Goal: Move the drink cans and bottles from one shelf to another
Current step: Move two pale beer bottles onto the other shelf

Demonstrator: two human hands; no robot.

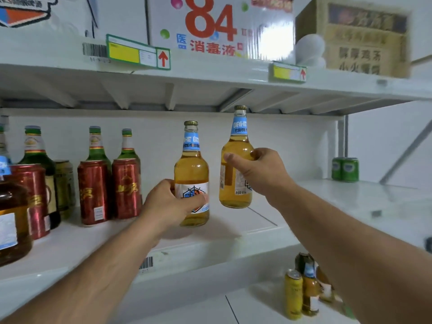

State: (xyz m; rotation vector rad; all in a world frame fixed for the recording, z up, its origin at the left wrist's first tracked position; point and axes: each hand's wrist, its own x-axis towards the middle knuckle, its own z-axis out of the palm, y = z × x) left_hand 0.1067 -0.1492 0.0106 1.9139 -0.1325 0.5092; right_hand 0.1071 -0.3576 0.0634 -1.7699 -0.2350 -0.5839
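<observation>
Bottles of amber beer, one per hand, at the middle shelf (210,244). Left hand (173,202) was wrapped round the belly of the left beer bottle (191,174), thumb lying across the front label; its base looked to be on the shelf board or just off it, cannot tell which. Right hand (261,171) pinched the right beer bottle (236,160) at the shoulder, thumb in front, fingers behind, with the base plainly clear of the board and the bottle tilted slightly. The high grip probably served for lifting it straight up past its neighbour.

Both bottles stood close together, upright or nearly so, caps below the underside of the upper shelf (210,73).

Stock to the left on the same board: red cans (109,190) in front, green bottles (98,146) behind them, and a further amber bottle (11,220) at the frame's left edge. That side was crowded; the right stretch of board held only green cans (345,169) near the back corner. Judged: the pair in hand was likely headed that way or down to the lower shelf (257,307), where a yellow can (293,293) and more bottles already stood.

Above, a white carton marked 84 (210,24) and a brown carton (364,38).
</observation>
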